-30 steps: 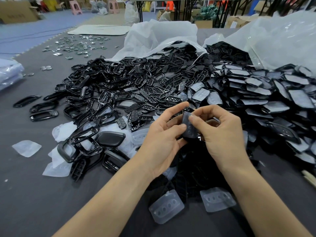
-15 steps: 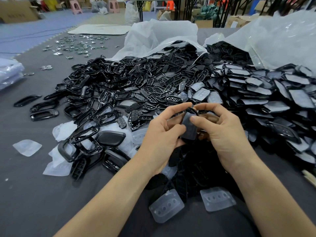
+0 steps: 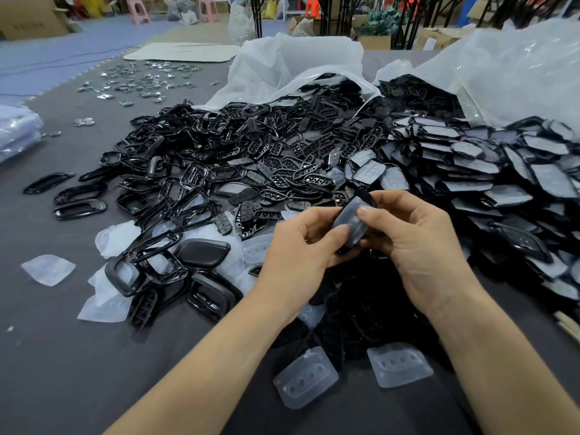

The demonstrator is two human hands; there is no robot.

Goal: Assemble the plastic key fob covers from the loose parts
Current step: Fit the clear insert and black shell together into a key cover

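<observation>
Key fob cover (image 3: 353, 222) pinched: left hand (image 3: 298, 252), right hand (image 3: 417, 243); carton (image 3: 31, 14) print blurred.

Factory floor: bulk plastic parts (image 3: 282, 158), cartons (image 3: 31, 18), trestle tables (image 3: 329, 14).

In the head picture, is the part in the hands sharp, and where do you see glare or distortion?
Head view: the key fob part, pinched by left hand and right hand, looks slightly soft; head view: light is even, shadows faint, with glare on the plastic bag and the glossy black frames; head view: the wide lens stretches the edges.
</observation>
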